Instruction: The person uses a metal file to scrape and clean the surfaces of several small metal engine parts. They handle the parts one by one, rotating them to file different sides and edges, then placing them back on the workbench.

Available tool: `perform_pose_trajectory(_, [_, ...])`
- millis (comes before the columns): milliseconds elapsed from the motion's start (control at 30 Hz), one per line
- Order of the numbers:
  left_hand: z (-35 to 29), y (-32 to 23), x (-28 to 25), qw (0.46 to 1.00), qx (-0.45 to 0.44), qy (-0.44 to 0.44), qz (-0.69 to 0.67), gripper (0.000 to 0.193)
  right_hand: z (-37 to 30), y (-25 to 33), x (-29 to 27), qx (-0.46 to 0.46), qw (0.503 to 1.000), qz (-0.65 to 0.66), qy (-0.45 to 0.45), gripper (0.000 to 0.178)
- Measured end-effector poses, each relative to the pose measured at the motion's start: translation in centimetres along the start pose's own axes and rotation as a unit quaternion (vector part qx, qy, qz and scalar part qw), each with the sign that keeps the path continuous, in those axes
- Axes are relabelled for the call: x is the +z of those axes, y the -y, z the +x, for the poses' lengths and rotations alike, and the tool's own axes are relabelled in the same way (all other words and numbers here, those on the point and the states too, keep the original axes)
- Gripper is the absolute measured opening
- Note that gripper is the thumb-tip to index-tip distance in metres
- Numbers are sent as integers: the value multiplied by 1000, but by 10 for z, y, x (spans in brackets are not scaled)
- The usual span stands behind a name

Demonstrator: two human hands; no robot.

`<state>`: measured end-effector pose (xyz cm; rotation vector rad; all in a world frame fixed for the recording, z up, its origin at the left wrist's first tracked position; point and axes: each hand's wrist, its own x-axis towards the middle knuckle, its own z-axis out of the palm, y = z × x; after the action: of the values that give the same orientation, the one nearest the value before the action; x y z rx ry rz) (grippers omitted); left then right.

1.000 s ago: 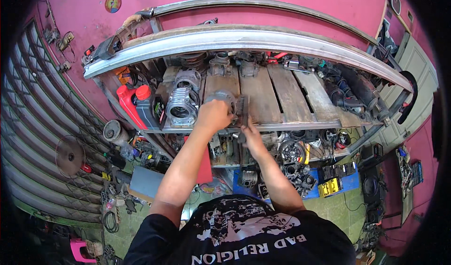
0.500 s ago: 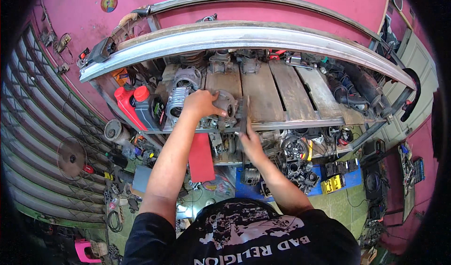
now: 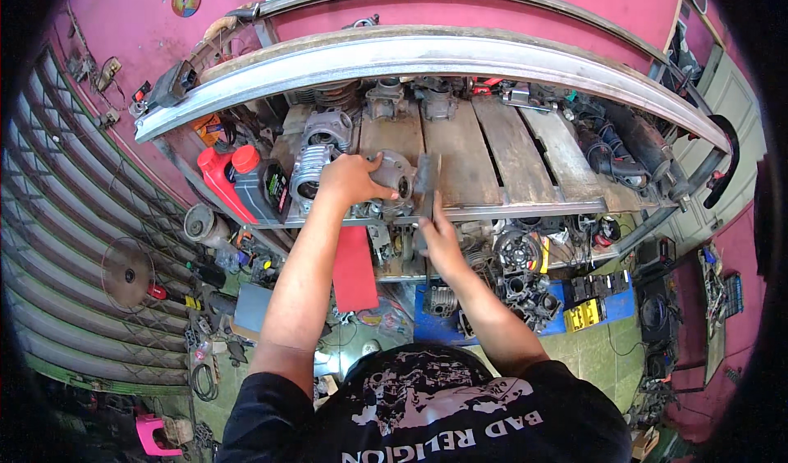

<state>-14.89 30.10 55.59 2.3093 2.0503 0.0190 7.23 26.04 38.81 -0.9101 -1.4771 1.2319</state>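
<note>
A grey metal engine casing point(image 3: 394, 167) with a round bore stands on the front part of the wooden shelf. My left hand point(image 3: 355, 181) grips it from the left, thumb toward the bore and fingers over its top. In my right hand point(image 3: 439, 237) is a wire brush point(image 3: 425, 180), held upright by its lower end. Its rough grey side faces the casing's right side; whether they touch I cannot tell. A finned cylinder point(image 3: 312, 171) sits just left of my left hand, with another grey casing point(image 3: 330, 126) behind it.
Red-capped bottles point(image 3: 261, 185) stand at the shelf's left end. A metal rail point(image 3: 460, 52) crosses above the plank shelf point(image 3: 464, 163). Further engine parts point(image 3: 387, 100) line the back, and dark pipe-like parts point(image 3: 624, 139) lie right. Below are a red panel point(image 3: 355, 270) and crowded parts point(image 3: 519, 254).
The brush has moved slightly up and away from me along the casing's right side, with my right hand following. My left hand keeps its grip on the casing. The view has shifted a little.
</note>
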Motion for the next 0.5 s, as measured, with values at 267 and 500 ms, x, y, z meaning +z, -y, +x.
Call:
perform_pose_trajectory(267, [8, 11, 4, 999, 45, 3, 16, 112, -42, 40, 6, 66, 997, 33, 37, 74])
perform_pose_trajectory(500, [-5, -3, -7, 999, -18, -9, -46, 103, -9, 23, 9, 30, 999, -34, 12, 79])
